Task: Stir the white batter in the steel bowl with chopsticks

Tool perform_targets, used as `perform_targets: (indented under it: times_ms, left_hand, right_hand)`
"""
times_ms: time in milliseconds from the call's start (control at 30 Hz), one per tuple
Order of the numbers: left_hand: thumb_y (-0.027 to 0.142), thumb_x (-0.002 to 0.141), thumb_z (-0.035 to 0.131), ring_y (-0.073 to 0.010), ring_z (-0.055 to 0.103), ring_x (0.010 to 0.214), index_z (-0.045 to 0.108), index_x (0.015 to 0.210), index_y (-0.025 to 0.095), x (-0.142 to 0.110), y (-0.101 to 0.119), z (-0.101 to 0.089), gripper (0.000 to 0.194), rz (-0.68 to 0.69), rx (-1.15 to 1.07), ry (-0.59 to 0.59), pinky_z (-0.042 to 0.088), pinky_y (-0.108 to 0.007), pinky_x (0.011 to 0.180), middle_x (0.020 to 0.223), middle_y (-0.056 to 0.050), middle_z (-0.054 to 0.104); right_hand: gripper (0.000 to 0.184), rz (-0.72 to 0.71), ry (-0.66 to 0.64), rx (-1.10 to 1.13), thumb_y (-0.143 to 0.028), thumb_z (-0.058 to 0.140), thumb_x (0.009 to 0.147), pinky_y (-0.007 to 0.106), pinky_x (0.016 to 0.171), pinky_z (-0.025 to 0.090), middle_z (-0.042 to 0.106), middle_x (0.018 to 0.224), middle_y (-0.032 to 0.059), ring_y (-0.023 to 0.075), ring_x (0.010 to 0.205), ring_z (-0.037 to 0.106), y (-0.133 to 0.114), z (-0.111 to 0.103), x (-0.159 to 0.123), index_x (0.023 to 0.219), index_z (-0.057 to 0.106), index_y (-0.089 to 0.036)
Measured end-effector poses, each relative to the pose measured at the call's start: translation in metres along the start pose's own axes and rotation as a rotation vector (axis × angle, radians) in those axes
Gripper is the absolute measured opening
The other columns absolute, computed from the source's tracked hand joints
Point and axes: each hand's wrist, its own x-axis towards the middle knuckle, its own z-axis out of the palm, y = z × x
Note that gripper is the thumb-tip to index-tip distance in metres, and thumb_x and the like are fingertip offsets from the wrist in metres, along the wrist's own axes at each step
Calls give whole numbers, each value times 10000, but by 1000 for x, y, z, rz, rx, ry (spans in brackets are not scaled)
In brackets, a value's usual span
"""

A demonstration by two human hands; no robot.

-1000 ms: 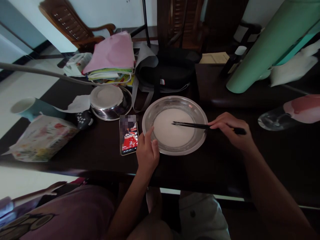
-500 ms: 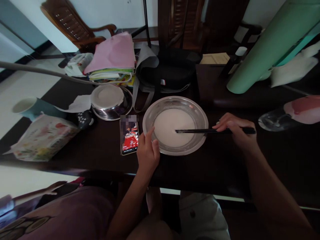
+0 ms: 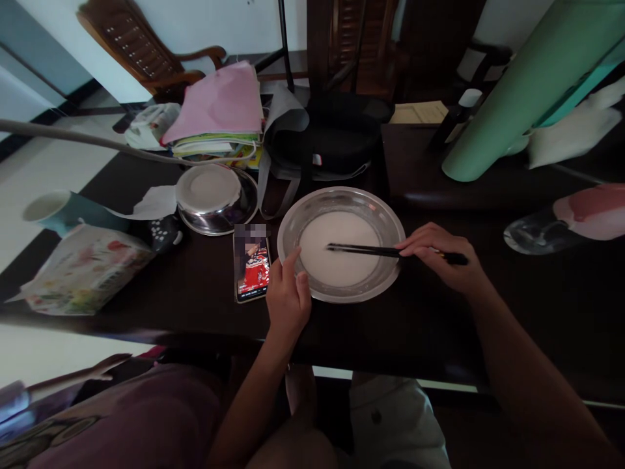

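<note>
A wide metal bowl (image 3: 389,278) stands on the dark table with white liquid (image 3: 336,266) in it. My left hand (image 3: 289,294) grips the bowl's near left rim, its index finger reaching over the edge. My right hand (image 3: 439,251), to the right of the bowl, is closed around a pair of black chopsticks (image 3: 366,249). Their tips are in the white liquid, left of its middle. Just left of my left hand lies a phone (image 3: 252,264) with a lit screen.
Behind the phone is an upturned metal bowl (image 3: 217,198). A tissue pack (image 3: 88,270) and a blue cup (image 3: 73,212) stand at the left. Papers (image 3: 219,101) and a black bag (image 3: 332,140) are behind. At the right are a green cylinder (image 3: 508,111) and a clear bottle (image 3: 532,228). Another person's hand (image 3: 105,368) shows lower left.
My right hand has moved left and slightly away from me, carrying the chopstick tips leftward through the liquid. My left hand and the bowl have stayed in place. The picture on the phone differs.
</note>
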Motion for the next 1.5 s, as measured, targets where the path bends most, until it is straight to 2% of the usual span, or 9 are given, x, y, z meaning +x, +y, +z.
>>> perform_targets:
  times_ms: [167,267,367,567,733,933,1100,1300,1500]
  left_hand:
    - [494,1123,230,-297,635,1137,631,1403,110,0,0,0,622,5,-4,8,509,-438,990,1227,-201,695]
    - [503,1120,225,-302,635,1130,633,1399,103,1,0,-1,635,-2,-5,-6,513,-449,989,1222,-206,697]
    - [518,1117,219,-306,637,1130,629,1404,115,1,1,-2,642,-22,-11,-18,519,-467,992,1221,-205,698]
    - [527,1117,235,-298,636,1180,631,1404,146,0,0,-1,620,-24,-19,-7,514,-460,1017,1253,-185,693]
    - [520,1116,245,-299,638,1157,627,1411,136,0,-1,-1,617,-24,-17,-9,514,-463,1015,1239,-192,691]
    - [512,1117,235,-301,644,1128,630,1402,121,1,1,-2,625,-15,-19,-16,525,-459,986,1215,-197,696]
    - [547,1110,220,-296,642,1129,630,1405,147,1,1,-3,644,-40,-13,-30,514,-463,1011,1227,-185,694]
    - [554,1109,215,-301,638,1151,628,1409,146,1,0,-2,653,-44,-17,-35,516,-465,1009,1229,-186,693]
    - [528,1115,239,-301,635,1163,627,1408,137,1,0,-2,624,-26,-24,-21,515,-466,1017,1260,-198,697]
  right_hand:
    - [328,38,156,42,-388,627,1031,406,724,562,802,797,27,224,768,723,1,-5,-1,782,822,-300]
    - [329,27,84,104,-383,618,1038,391,727,567,806,800,22,215,762,728,0,-4,-1,799,827,-294]
    - [234,-2,-5,40,-398,669,1005,410,786,584,839,887,26,227,836,750,-1,-2,1,872,841,-311]
    - [340,39,143,69,-382,604,1043,417,714,565,795,796,17,232,758,722,1,-6,-2,785,818,-330]
    - [251,-5,-11,26,-407,655,1010,436,764,596,839,866,31,242,822,745,0,-2,0,861,837,-319]
    - [333,56,131,52,-406,626,1030,411,718,578,797,803,37,227,768,731,1,-5,-1,781,817,-293]
    - [253,4,-9,32,-374,644,1023,419,790,591,835,891,34,235,848,752,0,-2,-1,871,838,-316]
    - [338,46,115,76,-373,613,1039,397,720,573,794,810,35,222,771,733,1,-5,-2,783,817,-290]
    - [235,-16,-11,7,-372,653,1017,410,790,588,839,922,39,231,859,756,-1,-2,0,892,840,-304]
